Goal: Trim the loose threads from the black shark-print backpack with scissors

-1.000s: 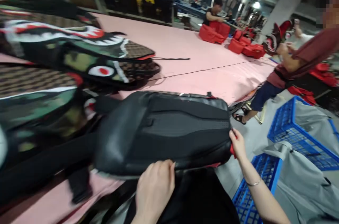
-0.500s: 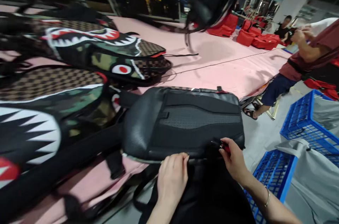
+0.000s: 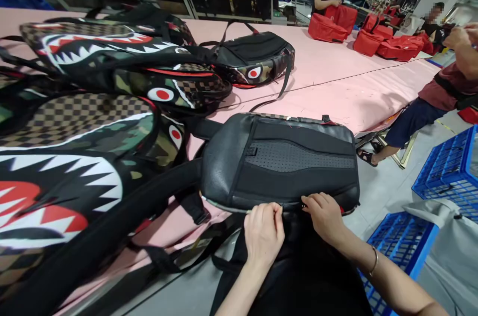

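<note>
A black backpack (image 3: 291, 166) lies back panel up at the pink table's near edge, its perforated centre strip facing me. My left hand (image 3: 264, 231) is closed, pinching the near side edge of this backpack between thumb and fingers. Just to its right, my right hand (image 3: 324, 216) is closed at the same edge, fingertips together. A small dark bit shows at those fingertips, too small to name, and a spot of red shows beside the hand. Left of the backpack lies a shark-mouth camouflage backpack (image 3: 93, 127) with a brown check top. Black shoulder straps (image 3: 149, 201) run between them.
More shark-print backpacks (image 3: 108, 47) lie farther back on the pink table (image 3: 336, 87), one with a black panel (image 3: 257, 54) upward. Red bags (image 3: 328, 27) stand at the far end near co-workers. Blue crates (image 3: 403, 241) with grey sheeting stand on the floor at right.
My right hand has moved left along the edge, closer to my left hand. The dark backpack that was in the air at the back now rests on the table. The view has shifted.
</note>
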The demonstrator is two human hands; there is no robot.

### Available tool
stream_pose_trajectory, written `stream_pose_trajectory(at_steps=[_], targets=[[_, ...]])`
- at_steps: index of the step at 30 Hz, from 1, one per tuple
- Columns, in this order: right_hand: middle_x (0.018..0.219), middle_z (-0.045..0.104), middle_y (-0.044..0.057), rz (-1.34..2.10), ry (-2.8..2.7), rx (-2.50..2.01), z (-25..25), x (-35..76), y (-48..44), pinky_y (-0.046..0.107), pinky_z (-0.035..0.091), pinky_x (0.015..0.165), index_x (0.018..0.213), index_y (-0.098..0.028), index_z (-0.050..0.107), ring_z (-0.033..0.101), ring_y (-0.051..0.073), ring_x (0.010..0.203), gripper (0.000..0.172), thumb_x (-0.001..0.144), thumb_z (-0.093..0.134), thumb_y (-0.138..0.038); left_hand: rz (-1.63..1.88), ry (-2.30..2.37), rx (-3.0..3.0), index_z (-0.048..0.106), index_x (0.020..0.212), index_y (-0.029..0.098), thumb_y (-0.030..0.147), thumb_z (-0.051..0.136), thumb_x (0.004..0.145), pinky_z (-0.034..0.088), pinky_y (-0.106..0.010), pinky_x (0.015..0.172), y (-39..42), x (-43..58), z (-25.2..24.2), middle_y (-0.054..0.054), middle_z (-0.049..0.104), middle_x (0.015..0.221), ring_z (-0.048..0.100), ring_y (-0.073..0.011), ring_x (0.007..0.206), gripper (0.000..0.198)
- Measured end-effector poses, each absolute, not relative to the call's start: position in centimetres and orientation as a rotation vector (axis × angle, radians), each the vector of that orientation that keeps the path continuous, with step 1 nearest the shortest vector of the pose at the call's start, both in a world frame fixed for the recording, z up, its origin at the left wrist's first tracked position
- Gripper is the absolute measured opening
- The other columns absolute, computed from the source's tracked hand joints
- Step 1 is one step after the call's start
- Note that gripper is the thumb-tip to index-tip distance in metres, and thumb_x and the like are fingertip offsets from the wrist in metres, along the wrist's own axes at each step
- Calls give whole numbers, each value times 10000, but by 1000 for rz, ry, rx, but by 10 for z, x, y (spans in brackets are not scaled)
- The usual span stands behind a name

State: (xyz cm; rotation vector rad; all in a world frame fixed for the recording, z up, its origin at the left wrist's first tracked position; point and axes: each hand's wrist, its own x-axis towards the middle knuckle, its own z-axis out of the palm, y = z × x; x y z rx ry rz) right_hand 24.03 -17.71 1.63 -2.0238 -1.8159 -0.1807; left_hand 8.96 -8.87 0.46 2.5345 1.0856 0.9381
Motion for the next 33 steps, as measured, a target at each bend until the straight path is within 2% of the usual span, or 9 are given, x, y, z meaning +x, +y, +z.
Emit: stream_pose_trajectory(at_steps=[9, 21, 25, 28, 29, 31, 33], targets=[[900, 638, 69, -123, -1927, -1987, 22, 241, -171, 316, 391, 667, 1059, -178, 577, 539, 188, 763, 186, 909, 468, -190, 900, 1103, 2513, 493, 743, 176, 198, 423, 870, 344, -318, 643, -90, 91, 4, -32, 556, 694, 497, -183, 669, 147], [886, 642, 68, -108, -1950, -1971, 15, 241, -167, 330, 416, 671, 1047, -180, 586, 538, 193, 749, 200, 917, 433, -176, 876, 1115, 2436, 494, 744, 174, 215, 411, 876, 340, -328, 652, -92, 92, 4, -39, 561, 707, 496, -190, 688, 161], [852, 642, 65, -4, -1766, -1852, 16, 242, -169, 325, 468, 695, 997, -176, 578, 568, 191, 773, 163, 911, 440, -191, 783, 834, 2169, 487, 704, 181, 247, 380, 895, 377, -298, 637, -86, 78, 18, -22, 532, 682, 496, -155, 660, 228], [904, 635, 68, 66, -1516, -1778, 20, 257, -178, 315, 502, 715, 1041, -196, 550, 594, 185, 818, 176, 889, 464, -218, 647, 570, 1955, 472, 621, 187, 295, 359, 905, 408, -266, 595, -69, 58, 36, -10, 503, 634, 493, -131, 612, 325], [934, 631, 72, 60, -1440, -1781, 22, 266, -182, 321, 506, 726, 1056, -202, 545, 599, 188, 835, 193, 881, 472, -235, 683, 584, 1917, 491, 647, 188, 307, 381, 896, 427, -268, 613, -60, 51, 40, -18, 523, 672, 510, -136, 641, 297], [985, 620, 82, 19, -1301, -1847, 24, 290, -191, 338, 503, 756, 1072, -207, 549, 599, 200, 868, 237, 854, 509, -291, 857, 750, 1877, 545, 880, 194, 326, 472, 849, 471, -301, 736, -39, 40, 42, -66, 573, 920, 557, -169, 829, 154], [1014, 609, 88, -23, -1147, -1953, 24, 321, -200, 354, 492, 790, 1094, -200, 556, 588, 215, 896, 350, 793, 582, -375, 974, 949, 1837, 446, 1169, 196, 347, 541, 794, 465, -354, 870, -16, 33, 37, -121, 483, 1204, 531, -206, 1039, 415]])
